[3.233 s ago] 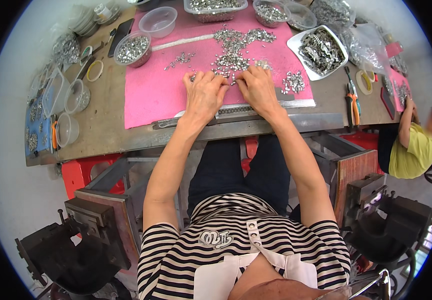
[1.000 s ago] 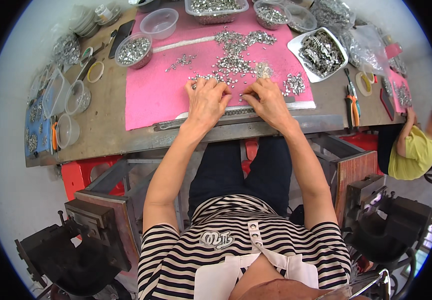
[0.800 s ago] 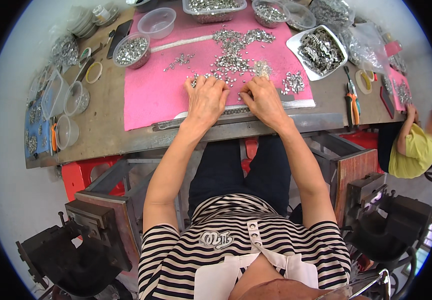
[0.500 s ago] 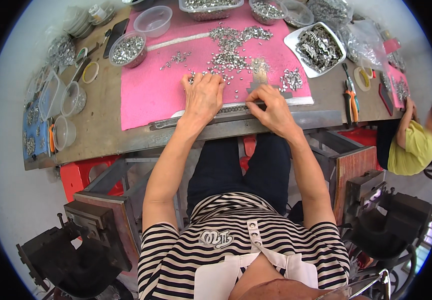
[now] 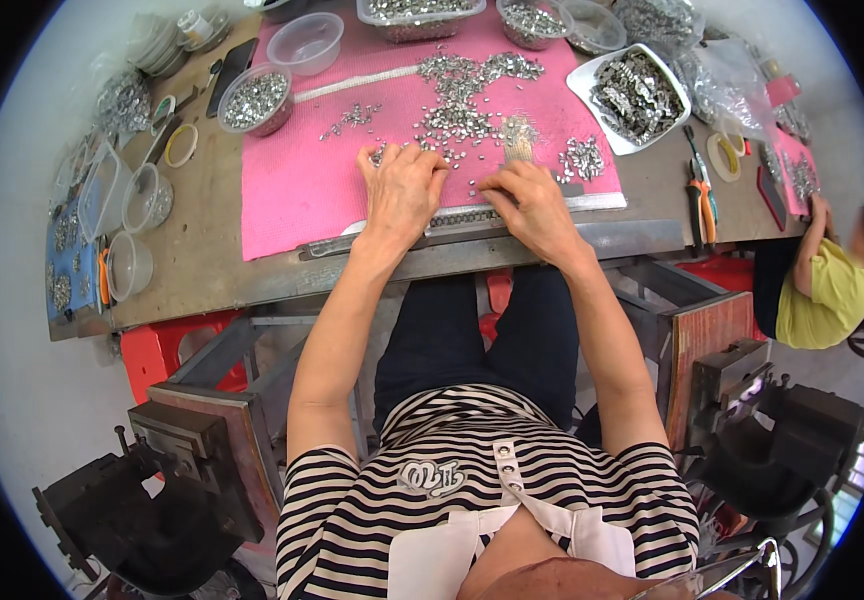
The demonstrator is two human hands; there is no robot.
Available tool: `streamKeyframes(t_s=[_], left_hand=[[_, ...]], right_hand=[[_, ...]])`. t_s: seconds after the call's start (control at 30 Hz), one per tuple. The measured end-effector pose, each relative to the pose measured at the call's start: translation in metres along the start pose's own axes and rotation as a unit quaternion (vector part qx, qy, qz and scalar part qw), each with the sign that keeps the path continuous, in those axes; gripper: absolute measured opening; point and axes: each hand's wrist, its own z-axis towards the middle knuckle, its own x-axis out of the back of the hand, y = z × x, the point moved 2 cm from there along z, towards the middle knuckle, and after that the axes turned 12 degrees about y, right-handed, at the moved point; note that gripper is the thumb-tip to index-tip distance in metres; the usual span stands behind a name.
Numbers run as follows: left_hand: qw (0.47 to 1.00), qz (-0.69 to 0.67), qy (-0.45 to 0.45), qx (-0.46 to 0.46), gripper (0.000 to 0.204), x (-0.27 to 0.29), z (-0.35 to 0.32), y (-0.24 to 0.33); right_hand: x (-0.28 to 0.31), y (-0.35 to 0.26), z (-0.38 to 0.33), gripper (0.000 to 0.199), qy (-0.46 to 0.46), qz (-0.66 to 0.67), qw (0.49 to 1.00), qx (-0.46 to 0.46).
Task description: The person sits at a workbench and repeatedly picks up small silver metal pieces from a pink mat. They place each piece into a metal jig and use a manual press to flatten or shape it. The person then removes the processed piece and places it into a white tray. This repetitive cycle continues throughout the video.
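Note:
Both my hands rest over the front of a pink ribbed mat. My left hand is closed, its fingers curled down beside some small silvery metal pieces; whatever lies between the fingertips is hidden. To its right, my right hand pinches at the near side of the mat, and its fingertips hide anything they hold. Between the two hands runs a narrow metal bar with a row of small dark pieces along it, close to the table edge. Beyond the hands lies a loose heap of small metal pieces.
A tub of metal pieces and a clear bowl stand at the left. At the right are a white tray of linked metal parts, pliers and tape rolls. Another person sits at the far right.
My right hand has shifted a little left and away from me, off the near bar. My left hand has hardly moved; its fingers have shifted slightly.

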Motion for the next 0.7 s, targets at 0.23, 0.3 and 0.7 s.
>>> streamKeyframes(t_s=[0.23,0.3,0.7], left_hand=[[1.0,-0.002,0.009,-0.007,0.008,-0.001,0.0,0.002],[1.0,-0.013,0.01,-0.01,0.008,0.006,-0.002,0.006],[0.993,-0.116,-0.007,0.014,0.007,0.022,-0.034,0.039]], right_hand=[[-0.017,0.003,0.007,0.009,-0.014,-0.047,0.998,0.034],[-0.01,0.003,0.005,0.009,-0.007,-0.026,1.0,0.015],[0.02,0.001,-0.03,0.011,0.035,0.024,0.999,-0.01]])
